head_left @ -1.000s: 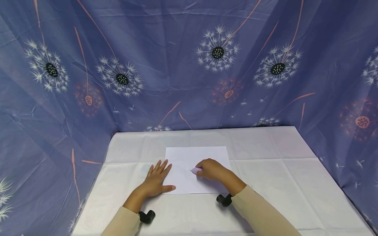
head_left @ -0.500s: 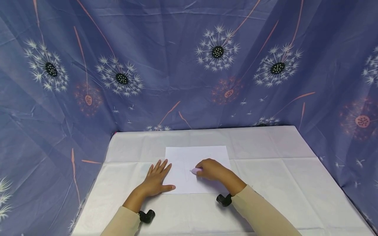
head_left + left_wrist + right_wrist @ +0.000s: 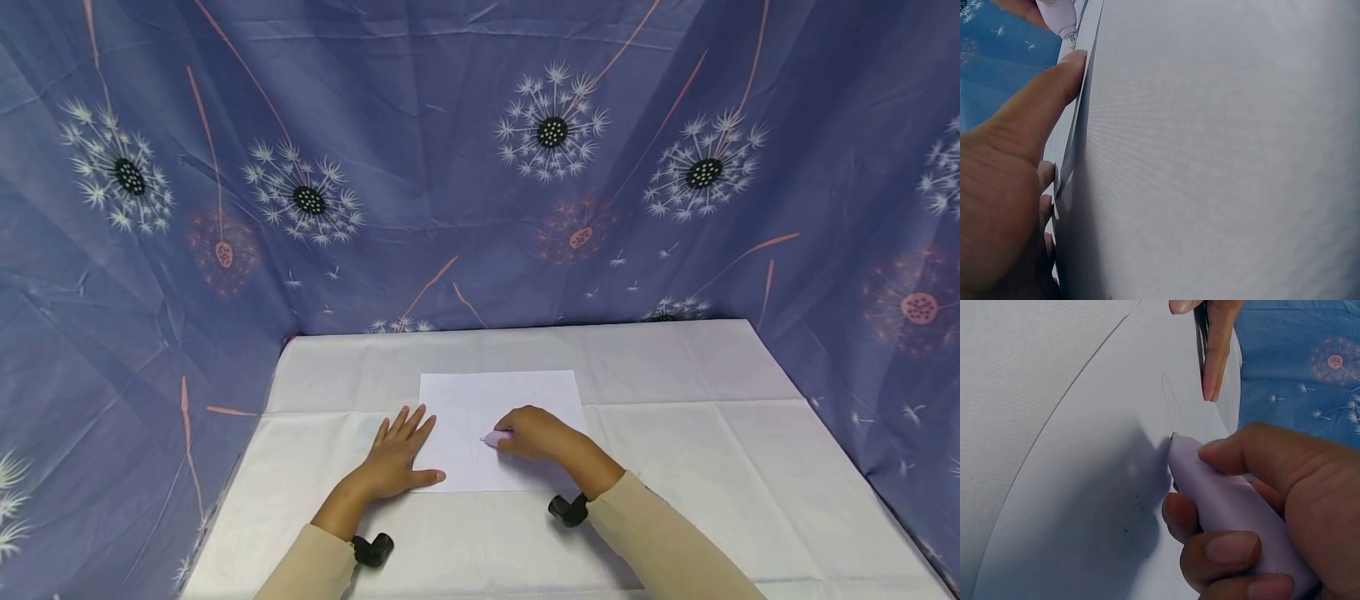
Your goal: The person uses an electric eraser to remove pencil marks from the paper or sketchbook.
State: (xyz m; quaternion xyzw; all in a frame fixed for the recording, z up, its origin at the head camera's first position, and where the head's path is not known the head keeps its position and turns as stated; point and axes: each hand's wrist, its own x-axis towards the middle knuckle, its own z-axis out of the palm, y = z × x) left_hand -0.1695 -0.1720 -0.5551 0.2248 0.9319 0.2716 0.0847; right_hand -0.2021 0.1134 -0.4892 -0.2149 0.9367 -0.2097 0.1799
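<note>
A sheet of white paper (image 3: 450, 408) lies on the white-covered table. My left hand (image 3: 397, 462) rests with spread, straight fingers on the paper's left edge, thumb near the lower left corner. My right hand (image 3: 534, 432) grips a thick lilac pen-shaped tool (image 3: 1222, 500) with a narrow tip. That tip is at the paper, at the end of a thin, pointed pencil-like line (image 3: 1165, 394) in the right wrist view. Small dark specks (image 3: 1138, 501) are scattered on the sheet beside the tool. In the left wrist view the tool's pale tip shows just beyond my left thumb (image 3: 1054, 87).
The white tablecloth (image 3: 675, 467) has fold creases and reaches past the paper on all sides. A blue dandelion-print curtain (image 3: 450, 167) hangs behind and along both sides. Black wrist cameras are strapped at both beige sleeves (image 3: 667, 542).
My right hand with the lilac tool has shifted very slightly toward me and to the left over the paper. The left hand and the sheet stay in place.
</note>
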